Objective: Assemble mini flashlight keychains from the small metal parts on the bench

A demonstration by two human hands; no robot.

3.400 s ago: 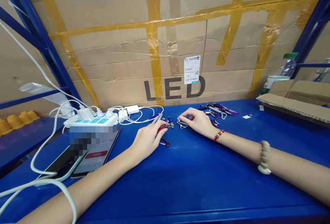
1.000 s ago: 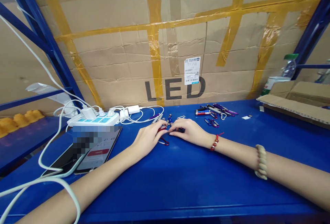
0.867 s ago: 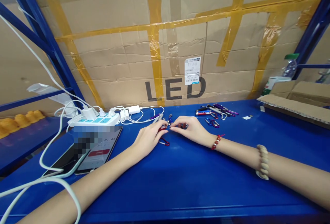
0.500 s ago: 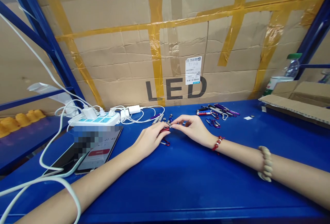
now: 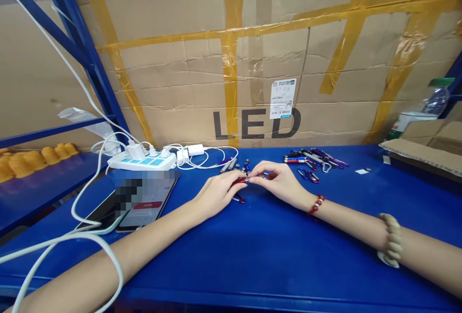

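My left hand [image 5: 215,192] is closed around a small red metal penlight [image 5: 239,181], which lies almost level above the blue table. Beneath those fingers a red carabiner clip [image 5: 239,199] shows. The thumb and forefinger of my right hand [image 5: 281,184] pinch together at the penlight's silver end; any small part between them is too tiny to make out. Just behind both hands lie small blue and silver pieces [image 5: 247,165] and silver tubes [image 5: 228,166], partly hidden by my fingers.
Several penlights with carabiners [image 5: 317,158] lie in a pile at back right, with loose carabiners [image 5: 308,175] before it. On the left are a power strip [image 5: 144,160] with white cables and two phones [image 5: 151,207]. An open cardboard box [image 5: 418,154] stands far right.
The whole view has shifted, so everything sits farther right in the picture. Both hands keep their hold at the red penlight, with barely any finger movement.
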